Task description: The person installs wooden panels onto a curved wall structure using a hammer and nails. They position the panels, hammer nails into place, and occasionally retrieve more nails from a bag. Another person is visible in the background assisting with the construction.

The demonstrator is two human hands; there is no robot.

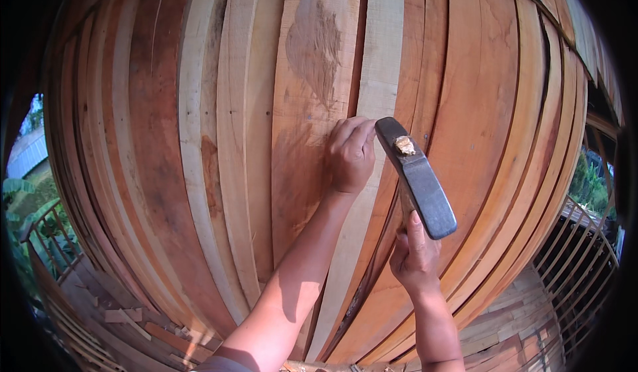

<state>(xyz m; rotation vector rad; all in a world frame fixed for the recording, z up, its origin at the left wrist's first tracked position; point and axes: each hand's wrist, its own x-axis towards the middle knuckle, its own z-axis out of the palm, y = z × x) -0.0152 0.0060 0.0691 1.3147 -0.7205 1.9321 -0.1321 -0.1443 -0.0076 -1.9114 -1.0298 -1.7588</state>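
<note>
My right hand [417,259] is wrapped round the wooden handle of a hammer [423,184], thumb along the handle. The hammer's dark steel head is tilted, and pale wood shows where the handle comes through it. Its upper end is close beside my left fingertips in the picture; whether they touch I cannot tell. My left hand [352,158] rests against a narrow pale wooden strip [381,59] on the plank wall. Its fingers are pinched together at the strip, and whatever they hold is hidden.
Upright reddish and pale planks [472,73] make up the wall before me, with small nail heads in some. Wood scraps [126,315] lie on the floor at lower left. A slatted railing [581,255] stands at right, with greenery beyond both sides.
</note>
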